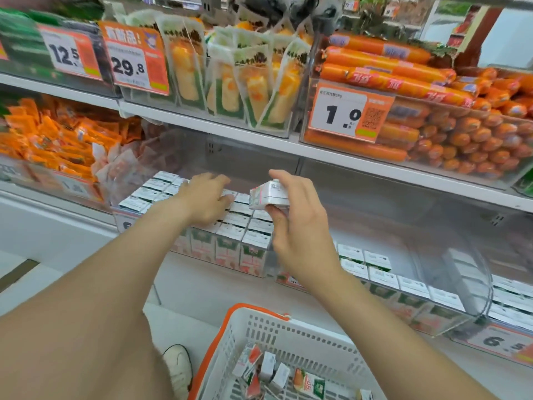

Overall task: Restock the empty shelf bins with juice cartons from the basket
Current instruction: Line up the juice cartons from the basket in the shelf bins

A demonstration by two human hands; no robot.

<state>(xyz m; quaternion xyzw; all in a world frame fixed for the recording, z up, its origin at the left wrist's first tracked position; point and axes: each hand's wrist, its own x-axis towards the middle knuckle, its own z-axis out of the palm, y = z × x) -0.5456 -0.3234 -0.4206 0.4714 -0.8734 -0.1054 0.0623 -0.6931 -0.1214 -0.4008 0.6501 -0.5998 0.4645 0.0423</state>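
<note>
My right hand (300, 223) holds a small white juice carton (269, 194), tilted, just above the right end of a clear shelf bin (161, 226) packed with rows of upright cartons (242, 223). My left hand (206, 194) rests with spread fingers on the carton tops in the middle of that bin. A second clear bin (427, 307) to the right holds fewer cartons, mostly along its front. Below, a white basket with an orange rim (259, 319) contains several loose cartons (277, 373) lying at angles.
The shelf above carries clear bins of orange sausages (432, 116) and yellow packaged snacks (230, 88), with price tags 1.0 (346, 114) and 29.8 (129, 67). Orange packets (57, 137) fill a bin at left. A white shoe (178, 368) stands on the floor beside the basket.
</note>
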